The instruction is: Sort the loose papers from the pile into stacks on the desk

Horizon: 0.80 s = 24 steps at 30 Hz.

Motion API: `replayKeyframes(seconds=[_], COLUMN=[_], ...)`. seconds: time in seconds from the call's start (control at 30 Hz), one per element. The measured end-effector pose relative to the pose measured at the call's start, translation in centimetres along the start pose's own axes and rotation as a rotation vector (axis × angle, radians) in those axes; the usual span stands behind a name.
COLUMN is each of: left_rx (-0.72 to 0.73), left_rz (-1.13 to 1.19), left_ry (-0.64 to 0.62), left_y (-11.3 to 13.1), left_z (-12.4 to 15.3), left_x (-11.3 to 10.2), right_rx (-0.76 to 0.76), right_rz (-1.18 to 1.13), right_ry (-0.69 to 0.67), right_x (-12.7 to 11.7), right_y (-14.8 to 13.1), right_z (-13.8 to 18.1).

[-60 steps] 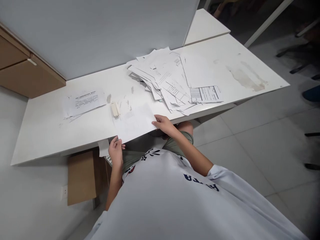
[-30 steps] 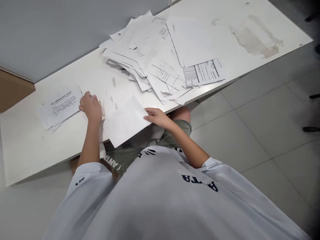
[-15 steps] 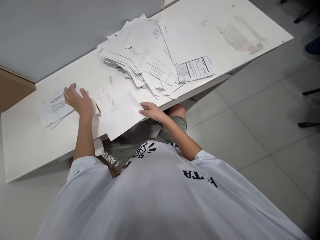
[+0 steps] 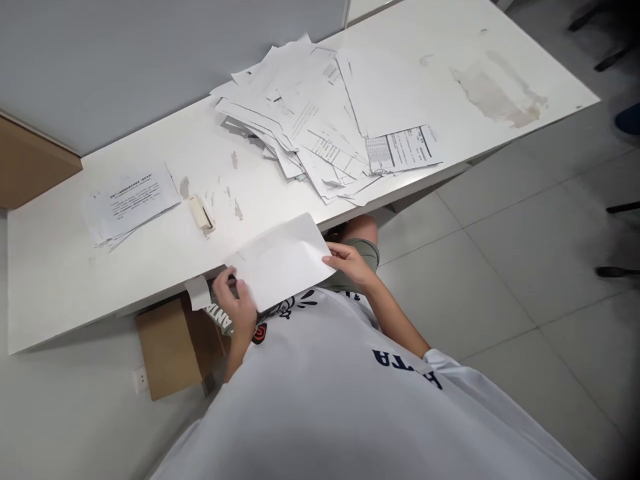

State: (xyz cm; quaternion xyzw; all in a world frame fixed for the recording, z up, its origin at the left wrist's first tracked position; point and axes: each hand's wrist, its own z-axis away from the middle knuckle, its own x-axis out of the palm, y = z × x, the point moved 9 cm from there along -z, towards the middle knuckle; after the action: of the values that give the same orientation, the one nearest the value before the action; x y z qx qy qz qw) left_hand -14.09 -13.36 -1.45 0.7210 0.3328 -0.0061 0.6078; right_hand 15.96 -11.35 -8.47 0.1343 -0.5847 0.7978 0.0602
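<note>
Head view: left hand (image 4: pixel 240 303) and right hand (image 4: pixel 350 263) grip sheet (image 4: pixel 283 260); stapler (image 4: pixel 201 213), paper pile (image 4: pixel 320 127) beyond.

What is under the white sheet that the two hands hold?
The sheet covers part of the table front edge; the rest hangs over the lap, green shorts showing beside it. Anything directly beneath is covered.

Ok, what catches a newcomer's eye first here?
A white sheet is held at the edge of the table, left hand at its lower corner, right hand at its right corner. Behind it, a sprawling heap of printed papers covers the table's middle; a small stapler lies left of it.
</note>
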Motion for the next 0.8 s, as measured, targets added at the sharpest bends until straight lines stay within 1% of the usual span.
replayKeyframes(seconds=[0.07,0.1,0.17,0.23,0.27,0.3,0.33,0.37,0.4,0.43,0.47,0.5,0.53,0.6,0.67,0.73,0.8], left_rx=[-0.272,-0.384,-0.540,-0.597,-0.585,-0.540,-0.471,-0.388,-0.305,-0.245,-0.194,-0.137,-0.079,-0.016,-0.055,-0.127,-0.165], left_rz=[0.244,0.340,0.442,0.406,0.338,0.244,0.136,0.033,-0.046,-0.095,-0.110,-0.108,-0.106,-0.093,-0.166,-0.326,-0.504], left_ry=[-0.058,-0.070,-0.096,-0.152,-0.181,-0.188,-0.156,-0.091,-0.002,0.117,0.234,0.317,0.364,0.413,0.397,0.344,0.274], left_y=[-2.0,-2.7,-3.5,-3.6,-3.3,-2.8,-2.3,-1.7,-1.1,-0.9,-1.0,-1.4,-2.0,-3.9,-6.4,-8.5,-9.4], left_z=[2.2,2.8,3.0,2.2,1.4,0.2,-1.5,-3.5,-5.9,-8.4,-11.1,-13.9,-16.9,-22.7,-27.9,-32.0,-34.9], left_x=[1.2,1.5,1.1,-0.4,-1.7,-3.2,-5.1,-7.2,-9.4,-11.6,-13.6,-15.2,-16.3,-17.7,-18.1,-18.1,-17.8], right_rx=[0.010,0.006,-0.015,-0.032,-0.037,-0.044,-0.061,-0.091,-0.135,-0.197,-0.279,-0.378,-0.487,-0.689,-0.806,-0.847,-0.869], right_rz=[0.001,0.003,0.017,0.042,0.056,0.076,0.108,0.152,0.211,0.282,0.365,0.457,0.556,0.763,0.942,1.055,1.117], right_ry=[0.016,0.012,-0.031,-0.112,-0.154,-0.195,-0.234,-0.266,-0.289,-0.303,-0.308,-0.309,-0.313,-0.352,-0.410,-0.439,-0.426], right_x=[-0.1,0.2,1.4,3.4,4.6,5.9,7.4,8.9,10.5,12.2,13.9,15.6,17.3,20.7,22.9,23.8,23.9], right_y=[0.4,0.3,-0.1,-0.7,-1.0,-1.5,-2.0,-2.7,-3.6,-4.5,-5.5,-6.5,-7.3,-8.1,-7.4,-6.2,-5.4], right_z=[0.1,-0.2,-1.0,-2.1,-2.7,-3.3,-4.0,-4.7,-5.6,-6.6,-7.6,-8.7,-9.6,-11.2,-12.3,-13.0,-12.9])
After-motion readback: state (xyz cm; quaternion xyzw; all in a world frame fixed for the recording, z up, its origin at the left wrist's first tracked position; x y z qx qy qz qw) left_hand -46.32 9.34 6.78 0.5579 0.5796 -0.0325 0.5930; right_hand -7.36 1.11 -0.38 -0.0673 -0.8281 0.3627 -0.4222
